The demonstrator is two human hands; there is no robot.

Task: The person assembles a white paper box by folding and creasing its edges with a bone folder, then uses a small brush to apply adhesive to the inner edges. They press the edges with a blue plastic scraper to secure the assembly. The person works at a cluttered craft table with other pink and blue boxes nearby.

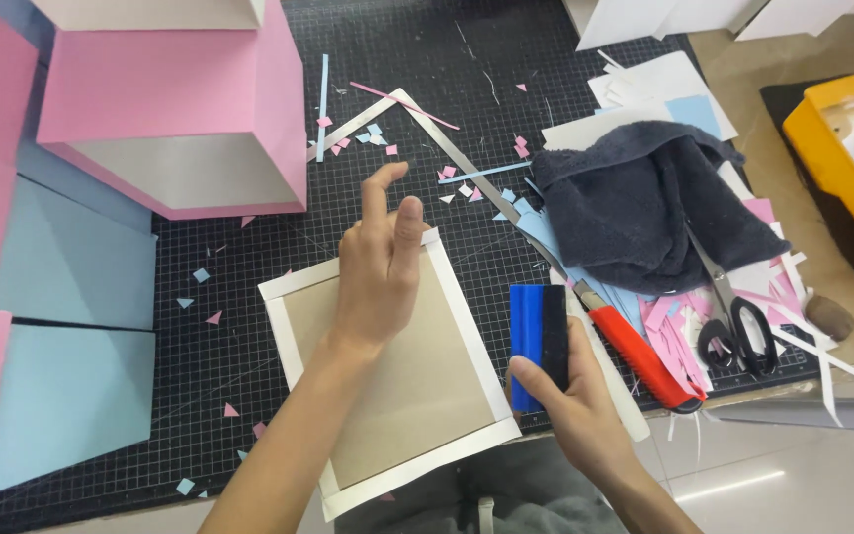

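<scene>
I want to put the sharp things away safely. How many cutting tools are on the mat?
2: a red-handled utility knife right of the blue squeegee, and black-handled scissors just past it. The dark cloth may hide more.

A black gridded cutting mat (pixel 249 297) covers the bench, strewn with small pink and blue paper scraps (pixel 378 138). At the upper left stands a pink box (pixel 170 89) with a grey underside, and light blue sheets (pixel 71 297) lie below it. A metal ruler (pixel 467 158) runs diagonally toward a dark grey towel (pixel 635 208). Beside the towel lie a red utility knife (pixel 640 356) and black-handled scissors (pixel 733 316). White sheets (pixel 654 84) sit behind the towel, and a yellow bin (pixel 832 148) stands at the far right.
</scene>
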